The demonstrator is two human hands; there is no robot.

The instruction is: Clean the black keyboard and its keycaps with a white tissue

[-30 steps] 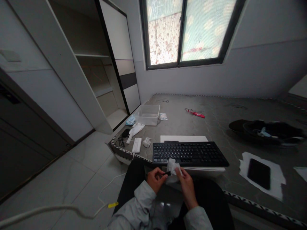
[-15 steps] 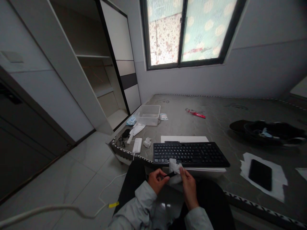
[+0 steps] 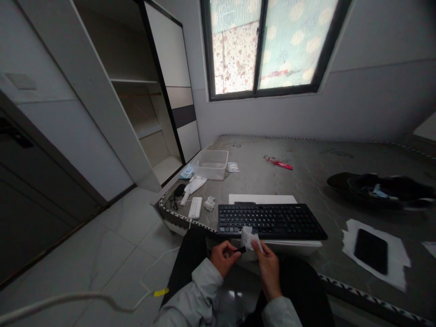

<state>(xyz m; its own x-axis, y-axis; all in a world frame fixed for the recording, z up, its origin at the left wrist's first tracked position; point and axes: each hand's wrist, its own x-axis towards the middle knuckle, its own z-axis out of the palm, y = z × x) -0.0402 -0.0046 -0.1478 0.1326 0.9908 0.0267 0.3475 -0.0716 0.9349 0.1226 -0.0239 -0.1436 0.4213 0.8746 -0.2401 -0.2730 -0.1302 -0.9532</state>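
My left hand [image 3: 222, 258] pinches a small black flat piece [image 3: 242, 250] between thumb and fingertips; its exact kind is too small to make out. My right hand [image 3: 267, 269] is closed on a crumpled white tissue [image 3: 248, 236], just right of the black piece and apart from it. Behind both hands lies a black keyboard [image 3: 269, 220], resting on a white box [image 3: 293, 244] near the edge of the mattress. The tissue overlaps the keyboard's front edge in view. Both hands are above my lap.
On the mattress [image 3: 306, 159] at left are a crumpled tissue [image 3: 210, 203], a white power strip [image 3: 195, 208], a black mouse [image 3: 179, 190] and a clear plastic bin [image 3: 211, 164]. A red packet [image 3: 279, 163] lies farther back. At right are a black cap [image 3: 344, 182] and a phone [image 3: 371, 250] on white paper.
The tissue has come away from the black piece and lifted slightly, so more of the piece's end shows. My left hand has stayed nearly in place.
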